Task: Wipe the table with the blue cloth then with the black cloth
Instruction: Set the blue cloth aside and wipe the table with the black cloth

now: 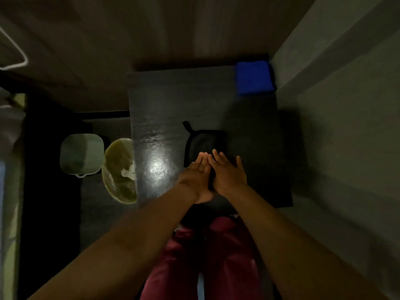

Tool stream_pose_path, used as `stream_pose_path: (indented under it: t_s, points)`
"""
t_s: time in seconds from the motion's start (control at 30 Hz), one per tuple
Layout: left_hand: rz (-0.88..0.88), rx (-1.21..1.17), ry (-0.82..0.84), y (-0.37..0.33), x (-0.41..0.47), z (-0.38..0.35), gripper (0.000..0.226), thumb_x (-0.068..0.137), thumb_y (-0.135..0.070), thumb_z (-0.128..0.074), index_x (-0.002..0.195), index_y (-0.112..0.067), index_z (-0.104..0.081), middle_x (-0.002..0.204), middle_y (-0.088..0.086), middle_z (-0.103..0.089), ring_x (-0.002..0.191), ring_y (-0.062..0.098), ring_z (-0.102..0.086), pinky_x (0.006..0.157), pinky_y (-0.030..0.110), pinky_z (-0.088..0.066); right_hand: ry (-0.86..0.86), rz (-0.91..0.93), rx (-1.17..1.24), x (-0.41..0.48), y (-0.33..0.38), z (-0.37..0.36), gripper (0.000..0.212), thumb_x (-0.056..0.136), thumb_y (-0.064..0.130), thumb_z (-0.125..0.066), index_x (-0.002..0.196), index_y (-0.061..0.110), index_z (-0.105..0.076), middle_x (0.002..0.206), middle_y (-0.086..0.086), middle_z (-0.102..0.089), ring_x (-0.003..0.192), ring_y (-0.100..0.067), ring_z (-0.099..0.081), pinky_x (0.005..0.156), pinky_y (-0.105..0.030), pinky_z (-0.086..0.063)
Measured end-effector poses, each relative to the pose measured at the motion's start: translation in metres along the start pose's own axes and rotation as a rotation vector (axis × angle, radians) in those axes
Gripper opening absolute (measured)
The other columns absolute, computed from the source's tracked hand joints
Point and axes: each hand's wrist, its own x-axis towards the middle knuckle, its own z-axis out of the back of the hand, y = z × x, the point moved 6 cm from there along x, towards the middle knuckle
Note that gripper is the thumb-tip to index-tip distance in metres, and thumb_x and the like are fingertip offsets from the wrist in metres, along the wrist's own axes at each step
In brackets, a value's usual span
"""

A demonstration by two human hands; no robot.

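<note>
black cloth [203,141]: flat at mid-table, under both hands
left hand [195,172]: fingers straight, together, pressing on black cloth
right hand [229,173]: fingers straight, slightly spread, pressing on black cloth
blue cloth [254,77]: folded, far right corner of table [164,105], well apart from hands
lined bin [118,169]: just beside table's left edge

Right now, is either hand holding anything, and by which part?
Nothing is gripped. The left hand and right hand press flat, fingers straight, on the near part of the black cloth.

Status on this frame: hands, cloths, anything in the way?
Both flat: left hand, right hand, pressing black cloth. Folded blue cloth at far right corner of table. Nothing seen blocking.
</note>
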Motion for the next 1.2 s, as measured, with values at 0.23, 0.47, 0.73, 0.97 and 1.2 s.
stream_pose_path:
  t_s: [0.23,0.47,0.73,0.97,1.2]
  points:
    - [-0.005,0.013,0.038,-0.046,0.045,0.021,0.101,0.088,-0.057,-0.048,0.150,-0.008,0.017,0.159,0.010,0.021,0.146,0.021,0.022,0.122,0.037,0.001,-0.018,-0.025,0.030,0.015,-0.061,0.020,0.076,0.095,0.020,-0.045,0.154,0.029,0.002,0.161,0.011,0.015,0.149,-0.008,0.009,0.120,-0.050,0.004]
    - [0.009,-0.018,0.009,-0.078,0.083,0.046,0.106,0.085,-0.058,-0.052,0.150,-0.006,0.014,0.159,0.012,0.019,0.146,0.023,0.021,0.122,0.036,0.002,0.017,0.002,-0.020,0.037,-0.108,0.051,0.077,0.095,0.022,-0.045,0.154,0.031,0.004,0.161,0.013,0.017,0.149,-0.008,0.010,0.119,-0.050,0.005]
    - [0.050,-0.039,0.004,-0.120,0.131,0.078,0.107,0.085,-0.057,-0.053,0.150,-0.007,0.016,0.159,0.012,0.021,0.146,0.023,0.022,0.122,0.036,0.001,-0.009,0.029,-0.030,0.055,-0.164,0.092,0.079,0.094,0.017,-0.047,0.154,0.031,0.002,0.162,0.010,0.014,0.149,-0.009,0.009,0.119,-0.050,0.007]
    - [0.074,-0.034,-0.005,-0.133,0.147,0.088,0.109,0.085,-0.060,-0.052,0.149,-0.007,0.019,0.157,0.012,0.024,0.145,0.023,0.023,0.121,0.036,0.003,-0.027,0.083,-0.008,0.063,-0.182,0.108,0.073,0.095,0.019,-0.043,0.154,0.030,-0.001,0.162,0.009,0.010,0.150,-0.011,0.008,0.120,-0.050,0.008]
    - [0.080,-0.328,-0.580,-0.116,0.120,0.100,0.047,0.088,-0.017,-0.052,0.134,-0.009,-0.052,0.145,0.013,-0.045,0.134,0.031,-0.040,0.109,0.034,-0.033,-0.533,0.020,0.314,0.057,-0.202,0.133,0.031,0.095,0.019,-0.049,0.123,0.014,-0.062,0.131,-0.008,-0.059,0.124,-0.026,-0.052,0.107,-0.038,-0.036]
